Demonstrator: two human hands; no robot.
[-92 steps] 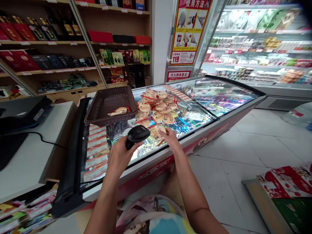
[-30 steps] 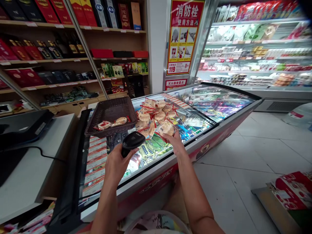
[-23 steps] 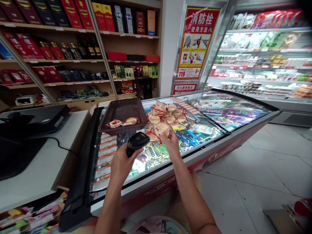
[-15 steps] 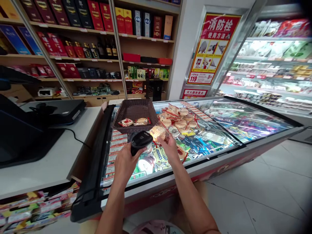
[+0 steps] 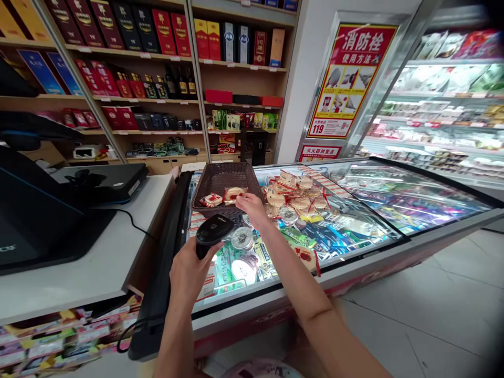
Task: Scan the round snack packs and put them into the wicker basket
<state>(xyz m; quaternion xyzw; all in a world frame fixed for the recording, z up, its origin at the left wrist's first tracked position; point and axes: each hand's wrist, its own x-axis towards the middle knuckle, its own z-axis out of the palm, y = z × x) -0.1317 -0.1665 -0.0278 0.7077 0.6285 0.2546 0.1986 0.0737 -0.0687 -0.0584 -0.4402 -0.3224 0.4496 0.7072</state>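
My left hand [image 5: 188,270] is wrapped round the handle of a black handheld barcode scanner [image 5: 214,229], its head pointing over the freezer's glass top. My right hand [image 5: 253,207] reaches to the near right corner of a brown woven basket [image 5: 205,181]. Its fingers pinch the edge of a round pastry in clear wrapping [image 5: 233,195] low inside the basket. Beside it in the basket lies another wrapped pastry [image 5: 211,199] with a red mark. A heap of similar wrapped pastries [image 5: 299,202] rests on the glass right of the basket, and a single wrapped pastry [image 5: 306,256] lies nearer me.
The glass-topped chest freezer [image 5: 370,247] stretches to the right, with packaged goods under the glass. On the left a white counter [image 5: 79,283] carries a dark checkout machine [image 5: 35,210] and a cable [image 5: 132,223]. Shelves of boxes and bottles [image 5: 157,86] stand behind.
My right hand has carried a wrapped pastry from in front of the scanner up and left into the basket. The scanner in my left hand has shifted slightly left and down.
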